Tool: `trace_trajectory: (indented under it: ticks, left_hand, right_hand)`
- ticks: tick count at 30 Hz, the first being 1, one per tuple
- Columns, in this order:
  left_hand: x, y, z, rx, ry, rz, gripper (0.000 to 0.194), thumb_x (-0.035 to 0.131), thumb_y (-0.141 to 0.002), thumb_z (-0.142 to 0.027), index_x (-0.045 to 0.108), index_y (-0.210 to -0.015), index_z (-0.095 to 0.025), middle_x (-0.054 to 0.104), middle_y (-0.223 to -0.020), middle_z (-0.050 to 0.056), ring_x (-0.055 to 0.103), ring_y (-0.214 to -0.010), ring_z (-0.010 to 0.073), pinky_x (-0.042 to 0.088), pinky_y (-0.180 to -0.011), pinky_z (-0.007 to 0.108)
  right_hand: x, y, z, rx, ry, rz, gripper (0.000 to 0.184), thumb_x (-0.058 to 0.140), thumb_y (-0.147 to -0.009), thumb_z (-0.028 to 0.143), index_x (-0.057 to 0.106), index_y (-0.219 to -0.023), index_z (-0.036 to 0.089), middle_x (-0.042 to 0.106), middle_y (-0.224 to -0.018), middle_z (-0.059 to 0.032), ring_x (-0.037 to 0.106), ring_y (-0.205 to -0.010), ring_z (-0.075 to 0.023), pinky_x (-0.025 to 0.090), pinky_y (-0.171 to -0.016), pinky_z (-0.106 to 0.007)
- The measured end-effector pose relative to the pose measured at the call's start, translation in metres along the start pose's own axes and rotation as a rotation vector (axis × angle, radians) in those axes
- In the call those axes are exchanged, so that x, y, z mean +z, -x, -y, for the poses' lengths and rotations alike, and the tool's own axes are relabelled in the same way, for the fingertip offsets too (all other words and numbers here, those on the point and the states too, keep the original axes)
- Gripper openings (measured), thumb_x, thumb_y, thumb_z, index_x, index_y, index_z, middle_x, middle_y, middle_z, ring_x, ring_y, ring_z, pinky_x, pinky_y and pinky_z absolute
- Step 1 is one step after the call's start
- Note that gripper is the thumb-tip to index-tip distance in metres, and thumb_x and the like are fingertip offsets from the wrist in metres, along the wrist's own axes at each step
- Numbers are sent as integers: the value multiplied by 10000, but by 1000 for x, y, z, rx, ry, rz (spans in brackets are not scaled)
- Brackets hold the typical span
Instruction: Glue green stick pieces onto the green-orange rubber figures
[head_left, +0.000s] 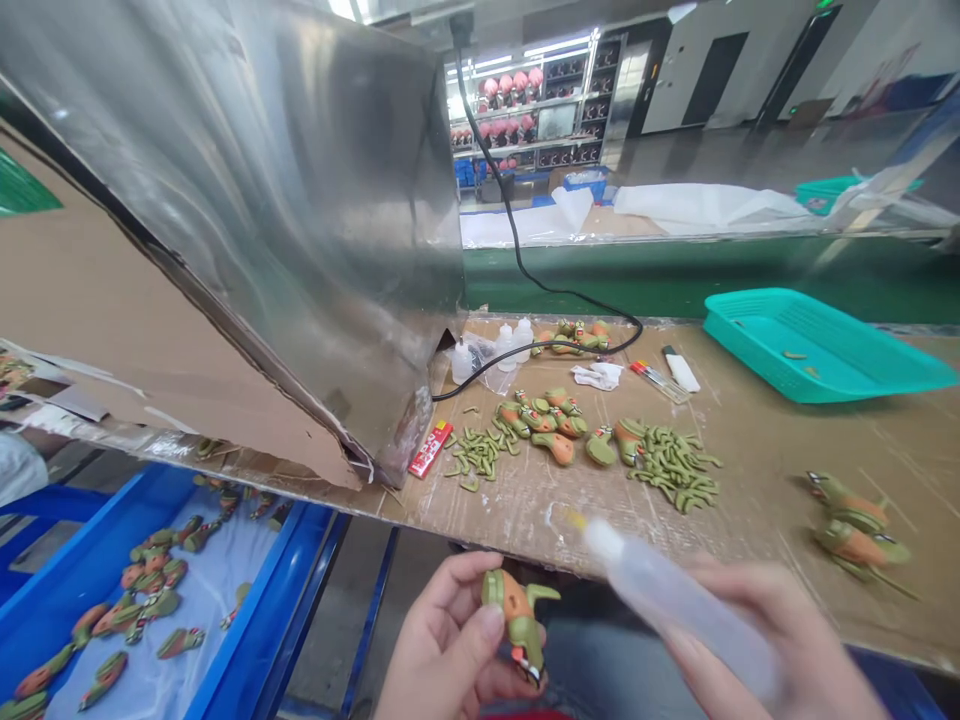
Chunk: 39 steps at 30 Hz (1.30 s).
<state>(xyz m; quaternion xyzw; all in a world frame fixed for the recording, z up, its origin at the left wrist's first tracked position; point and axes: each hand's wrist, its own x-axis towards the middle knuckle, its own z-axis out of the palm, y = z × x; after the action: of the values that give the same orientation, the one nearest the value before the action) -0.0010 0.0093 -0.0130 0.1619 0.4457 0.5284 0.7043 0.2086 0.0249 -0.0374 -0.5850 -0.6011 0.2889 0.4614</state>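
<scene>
My left hand grips a small green and orange toy dinosaur below the bench's front edge. My right hand holds a translucent squeeze bottle, blurred, with its yellow nozzle tip pointing up-left just right of the toy. On the cardboard-covered bench lie a cluster of similar toy bodies, two piles of small green limb parts, and two toys at the right.
A large metal hood on cardboard fills the left. A teal basket, small bottles, a black cable, a red packet and pens lie on the bench. A blue bin with several toys stands lower left.
</scene>
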Motion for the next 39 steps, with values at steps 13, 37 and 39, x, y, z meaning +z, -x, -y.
trace_trajectory:
  ticks: [13, 37, 39]
  left_hand:
    - [-22, -4, -10, 105, 54, -99, 301, 797, -610, -239, 678, -880, -179, 731, -664, 27, 692, -592, 198, 584, -470, 307]
    - [-9, 2, -4, 96, 62, 95, 297, 802, -601, -270, 692, -870, -209, 733, -721, 12, 662, -538, 138, 577, -486, 294]
    - [-7, 3, 0, 88, 68, 122, 302, 807, -595, -265, 696, -871, -215, 734, -743, 14, 652, -533, 122, 561, -483, 268]
  right_hand:
    - [42, -44, 7, -484, 323, -73, 134, 507, -899, 262, 520, -1019, 201, 531, -986, -90, 492, -899, -239, 403, -777, -391]
    - [36, -26, 51, -120, -377, 414, 92, 605, -852, 329, 632, -814, 250, 567, -880, -1, 611, -786, -141, 536, -661, -198]
    - [35, -18, 52, -54, -562, 439, 52, 665, -807, 339, 671, -787, 291, 535, -867, 4, 585, -827, -145, 525, -718, -206]
